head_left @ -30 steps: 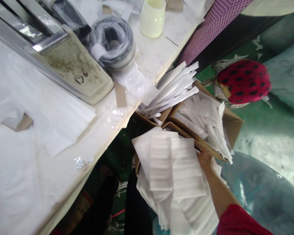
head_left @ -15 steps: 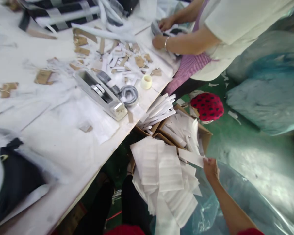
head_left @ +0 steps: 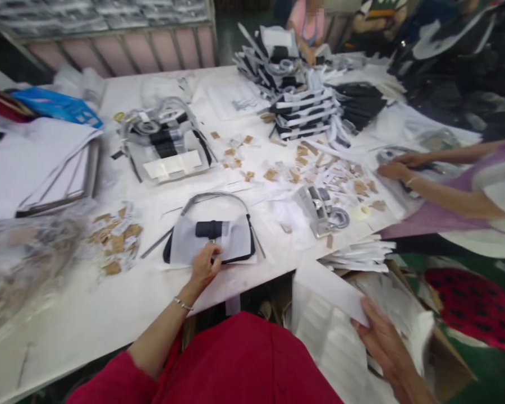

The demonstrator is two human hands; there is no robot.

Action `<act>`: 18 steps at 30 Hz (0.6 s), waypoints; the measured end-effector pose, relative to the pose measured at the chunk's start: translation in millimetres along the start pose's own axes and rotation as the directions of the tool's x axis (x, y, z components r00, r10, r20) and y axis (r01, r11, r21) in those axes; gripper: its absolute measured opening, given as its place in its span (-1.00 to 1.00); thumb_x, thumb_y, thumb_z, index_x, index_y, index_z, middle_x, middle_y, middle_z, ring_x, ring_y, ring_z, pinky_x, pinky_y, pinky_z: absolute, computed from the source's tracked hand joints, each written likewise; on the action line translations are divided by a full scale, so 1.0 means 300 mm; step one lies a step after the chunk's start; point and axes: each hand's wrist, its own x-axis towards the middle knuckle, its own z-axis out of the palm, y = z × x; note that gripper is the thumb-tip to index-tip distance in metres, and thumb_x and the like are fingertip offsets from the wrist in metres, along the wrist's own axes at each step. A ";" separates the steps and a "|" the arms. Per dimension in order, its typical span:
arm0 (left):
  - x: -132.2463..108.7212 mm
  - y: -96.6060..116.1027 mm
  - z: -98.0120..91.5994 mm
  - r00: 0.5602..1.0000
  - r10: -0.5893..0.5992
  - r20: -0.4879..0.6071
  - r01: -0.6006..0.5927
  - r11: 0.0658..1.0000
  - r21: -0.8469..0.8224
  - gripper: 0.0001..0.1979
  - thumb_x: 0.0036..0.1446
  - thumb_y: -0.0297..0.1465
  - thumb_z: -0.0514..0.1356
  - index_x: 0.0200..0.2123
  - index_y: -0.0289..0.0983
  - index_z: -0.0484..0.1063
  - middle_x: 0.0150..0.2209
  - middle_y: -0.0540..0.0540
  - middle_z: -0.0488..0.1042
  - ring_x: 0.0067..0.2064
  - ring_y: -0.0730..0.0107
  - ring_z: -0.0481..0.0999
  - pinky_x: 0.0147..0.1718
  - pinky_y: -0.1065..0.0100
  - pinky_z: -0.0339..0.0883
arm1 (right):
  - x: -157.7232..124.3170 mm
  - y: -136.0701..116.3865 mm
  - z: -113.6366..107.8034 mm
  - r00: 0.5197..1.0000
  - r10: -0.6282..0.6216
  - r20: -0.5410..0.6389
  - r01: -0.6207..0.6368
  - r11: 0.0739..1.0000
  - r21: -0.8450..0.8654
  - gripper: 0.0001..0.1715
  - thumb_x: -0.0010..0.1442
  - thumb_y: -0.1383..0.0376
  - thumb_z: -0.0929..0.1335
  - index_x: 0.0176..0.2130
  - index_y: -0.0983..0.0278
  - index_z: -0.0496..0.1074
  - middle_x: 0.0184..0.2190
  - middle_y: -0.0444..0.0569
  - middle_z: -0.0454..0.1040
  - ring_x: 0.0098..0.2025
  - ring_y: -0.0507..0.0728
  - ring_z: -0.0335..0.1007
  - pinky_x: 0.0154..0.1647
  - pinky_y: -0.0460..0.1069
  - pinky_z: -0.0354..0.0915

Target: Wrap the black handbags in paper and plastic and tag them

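Note:
A handbag (head_left: 235, 238) wrapped in pale protective sheet, with a black front strap and a thin looped handle, lies on the white table (head_left: 160, 303). My left hand (head_left: 207, 264) is at the bag's front, below the strap, its fingers bent together at the clasp; what they pinch is too small to make out. At the right, my right hand (head_left: 382, 339) grips a white foam sheet (head_left: 330, 289) by its edge. That sheet is above a pile of similar sheets (head_left: 320, 325) beside the table edge.
Another wrapped bag (head_left: 172, 163) lies farther back. Brown scraps (head_left: 120, 238), a tape dispenser (head_left: 313, 210) and stacked bags (head_left: 307, 112) are on the table. At right, a co-worker's hands (head_left: 398, 168) handle something grey. Cardboard boxes (head_left: 450, 348) and a red spotted seat (head_left: 480, 308) are below.
The view has swung up and left, bringing my left hand and the handbag into sight. My right hand, holding a white sheet, has come nearer to the table.

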 end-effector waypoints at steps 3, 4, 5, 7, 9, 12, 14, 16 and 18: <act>-0.009 -0.001 0.001 0.997 0.049 -0.056 -0.054 0.995 -0.085 -0.81 0.01 -0.53 0.04 -0.28 -0.20 0.30 -0.20 -0.11 0.44 -0.07 0.24 0.44 -0.02 0.20 0.33 | -0.053 -0.209 0.301 0.916 0.096 0.389 -0.186 0.961 0.203 -0.43 -0.01 0.07 0.49 -0.02 0.13 0.40 -0.02 -0.02 0.49 -0.14 0.18 0.48 -0.32 0.04 0.47; -0.015 -0.002 0.002 0.994 0.070 -0.082 -0.079 0.991 -0.108 -0.80 0.01 -0.54 0.04 -0.27 -0.20 0.29 -0.18 -0.13 0.43 -0.04 0.22 0.43 -0.01 0.18 0.33 | -0.071 -0.264 0.394 0.880 0.092 0.467 -0.224 0.946 0.236 -0.45 -0.02 0.11 0.51 -0.04 0.14 0.40 -0.05 -0.04 0.50 -0.15 0.17 0.49 -0.26 0.08 0.48; -0.022 -0.004 0.004 0.990 0.085 -0.109 -0.099 0.987 -0.124 -0.80 0.03 -0.54 0.04 -0.26 -0.21 0.29 -0.17 -0.15 0.43 -0.04 0.20 0.42 -0.02 0.17 0.34 | -0.086 -0.310 0.480 0.851 0.068 0.521 -0.242 0.930 0.275 -0.48 -0.03 0.14 0.52 -0.07 0.14 0.40 -0.08 -0.07 0.51 -0.14 0.16 0.48 -0.19 0.12 0.48; -0.032 -0.010 0.009 0.984 0.082 -0.157 -0.104 0.985 -0.140 -0.82 0.05 -0.53 0.04 -0.25 -0.22 0.28 -0.20 -0.16 0.40 -0.10 0.19 0.43 -0.09 0.16 0.36 | -0.105 -0.374 0.637 0.801 0.007 0.599 -0.257 0.907 0.333 -0.54 -0.03 0.18 0.53 -0.14 0.15 0.39 -0.12 -0.12 0.51 -0.10 0.14 0.47 -0.06 0.17 0.43; -0.036 -0.015 0.012 0.978 0.046 -0.202 -0.076 0.987 -0.144 -0.85 0.08 -0.52 0.04 -0.25 -0.23 0.27 -0.26 -0.14 0.37 -0.19 0.22 0.42 -0.17 0.19 0.38 | -0.113 -0.412 0.770 0.769 -0.051 0.637 -0.244 0.898 0.366 -0.58 -0.03 0.21 0.54 -0.19 0.16 0.38 -0.17 -0.16 0.51 -0.10 0.11 0.45 0.03 0.16 0.38; -0.036 -0.018 0.011 0.977 0.024 -0.213 -0.058 0.986 -0.155 -0.87 0.09 -0.53 0.02 -0.27 -0.24 0.26 -0.28 -0.13 0.34 -0.20 0.26 0.39 -0.18 0.23 0.37 | -0.118 -0.450 0.915 0.735 -0.110 0.669 -0.203 0.906 0.372 -0.58 -0.08 0.25 0.55 -0.25 0.16 0.36 -0.29 -0.20 0.49 -0.13 0.09 0.45 0.09 0.13 0.32; -0.037 -0.020 0.010 0.986 0.066 -0.156 -0.090 0.984 -0.153 -0.88 0.11 -0.53 0.01 -0.31 -0.23 0.28 -0.29 -0.11 0.35 -0.20 0.28 0.39 -0.18 0.23 0.36 | -0.127 -0.480 0.966 0.713 -0.156 0.683 -0.130 0.929 0.347 -0.60 -0.09 0.25 0.55 -0.30 0.16 0.35 -0.27 -0.20 0.51 -0.11 0.10 0.44 0.13 0.13 0.26; -0.043 -0.027 0.015 0.989 0.109 -0.097 -0.122 0.983 -0.138 -0.91 0.13 -0.50 0.03 -0.36 -0.23 0.29 -0.32 -0.10 0.37 -0.22 0.28 0.38 -0.19 0.23 0.35 | -0.144 -0.519 0.981 0.678 -0.206 0.706 0.004 0.961 0.277 -0.65 -0.07 0.23 0.55 -0.36 0.19 0.36 -0.15 -0.12 0.53 -0.02 0.14 0.41 0.17 0.13 0.20; -0.050 -0.037 0.026 0.991 0.107 -0.082 -0.116 0.986 -0.123 -0.93 0.15 -0.45 0.07 -0.39 -0.23 0.30 -0.33 -0.09 0.38 -0.24 0.28 0.37 -0.21 0.23 0.35 | -0.169 -0.561 0.974 0.602 -0.218 0.768 0.128 0.976 0.177 -0.67 -0.08 0.23 0.55 -0.39 0.22 0.38 0.00 -0.04 0.50 0.11 0.20 0.33 0.18 0.11 0.17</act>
